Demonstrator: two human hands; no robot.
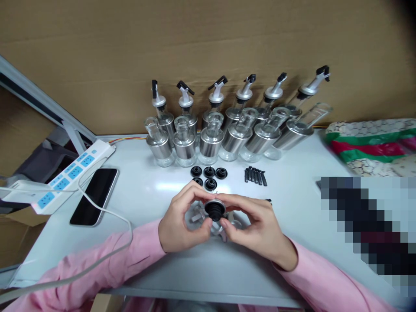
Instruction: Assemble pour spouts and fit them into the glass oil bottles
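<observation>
Near the table's front centre, my left hand (186, 216) and my right hand (255, 221) hold one pourer stopper (215, 209) between their thumbs and fingertips. Its ribbed black plug faces me, with a silver rim around the top. Beneath the hands lie several clear and silvery pourer parts (197, 215), partly covered by the fingers. Just beyond the hands are several round black plugs (209, 172). To their right, several small black levers (255, 176) lie in a row.
Open glass bottles with steel bands (211, 145) stand in a front row; bottles with pourers (217, 93) stand behind. A power strip (73, 175), a phone (95, 197) and a white cable (130, 227) are at left. A patterned bag (373, 145) lies at the right.
</observation>
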